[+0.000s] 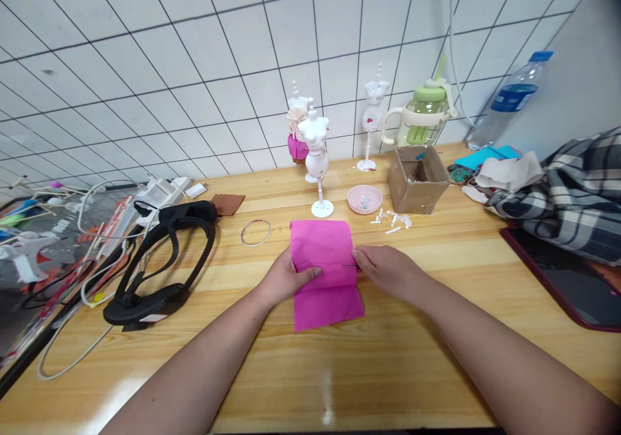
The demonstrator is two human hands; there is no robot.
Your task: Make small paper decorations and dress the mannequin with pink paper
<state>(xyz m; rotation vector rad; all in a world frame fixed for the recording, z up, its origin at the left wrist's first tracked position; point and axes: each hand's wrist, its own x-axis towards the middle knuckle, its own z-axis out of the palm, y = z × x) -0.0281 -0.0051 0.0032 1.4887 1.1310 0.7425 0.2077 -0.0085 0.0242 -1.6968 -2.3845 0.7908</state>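
Note:
A magenta sheet (323,244), thin like crepe paper or cloth, is held above the table with a crease across its lower part. My left hand (286,278) grips its left edge, thumb on top and fingers behind. At the right edge, my right hand (385,268) is closed in a pinch. From it a thin dark pointed tool (348,265) juts left over the sheet; its kind is not clear. Just beyond the sheet stands a bare white mini dress form (316,144).
Behind stand a dressed form (297,128) and another white form (373,108). A pink dish (365,200), white scraps (392,220) and a cardboard box (418,186) lie right of centre. Left are a metal ring (255,233) and a black headset strap (160,267); far right, a tablet (563,280).

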